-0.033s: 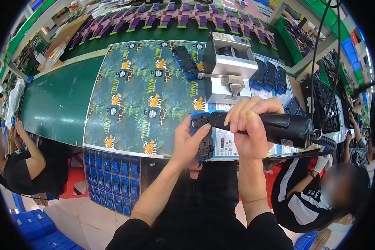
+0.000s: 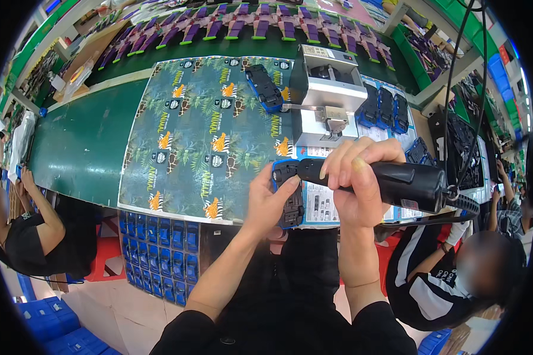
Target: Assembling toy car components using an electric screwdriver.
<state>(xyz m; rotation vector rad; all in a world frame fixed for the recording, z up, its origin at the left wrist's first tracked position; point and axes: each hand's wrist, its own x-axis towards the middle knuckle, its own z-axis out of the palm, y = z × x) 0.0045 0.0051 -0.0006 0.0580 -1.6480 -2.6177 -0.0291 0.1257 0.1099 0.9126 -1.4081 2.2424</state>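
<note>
My left hand (image 2: 266,200) grips a blue toy car (image 2: 292,212) turned underside up at the table's near edge, thumb across its black base. In my right hand (image 2: 358,174) is a black electric screwdriver (image 2: 411,182), lying nearly level with its tip end against the car's upper part. The bit and any screw are hidden. Just beyond stands a silver screw feeder (image 2: 331,89). Another upturned toy car (image 2: 263,87) lies left of the feeder, and several more cars (image 2: 384,107) lie to its right.
Printed animal sheets (image 2: 198,136) cover the green table (image 2: 77,151). Behind runs a belt with rows of purple parts (image 2: 260,26). A tray of blue cars (image 2: 160,251) sits below the near edge. One person (image 2: 38,228) works at left, another (image 2: 450,278) at right. A cable (image 2: 450,77) hangs at right.
</note>
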